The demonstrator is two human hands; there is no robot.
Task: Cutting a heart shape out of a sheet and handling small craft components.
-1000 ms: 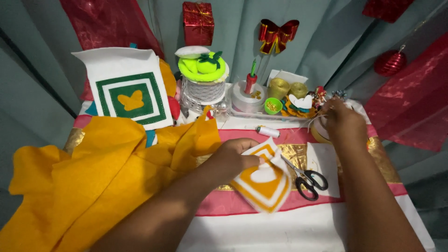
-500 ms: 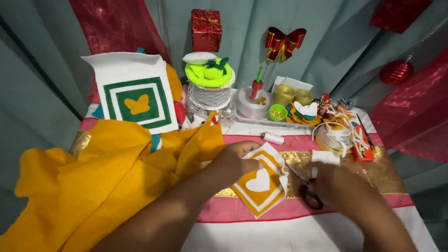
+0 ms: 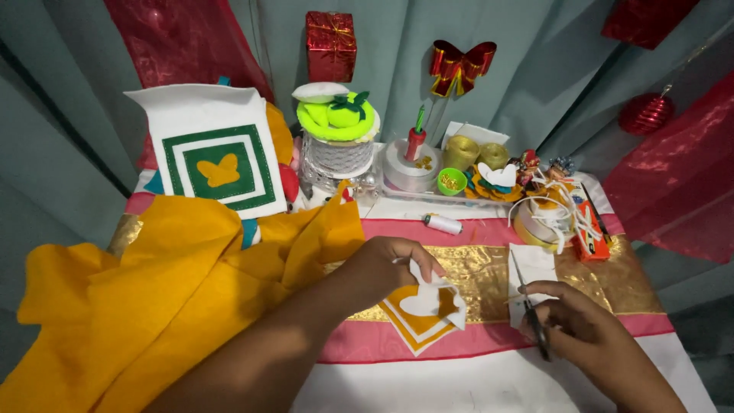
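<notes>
Scissors now lifted in right hand.

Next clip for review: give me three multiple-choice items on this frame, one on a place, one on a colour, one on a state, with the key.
1. Where does the white thread spool lie?
A. on the pink stripe behind the hands
B. on the orange cloth
C. in the green bowl

2. The butterfly on the propped felt panel is
A. red
B. orange
C. white

3. The right hand is
A. empty
B. holding scissors
C. gripping the spool

Key: 1 A, it rests on the pink band; 2 B, orange inside green squares; 3 B, fingers sit in the handles while the left hand presses the orange-and-white felt piece.
</notes>
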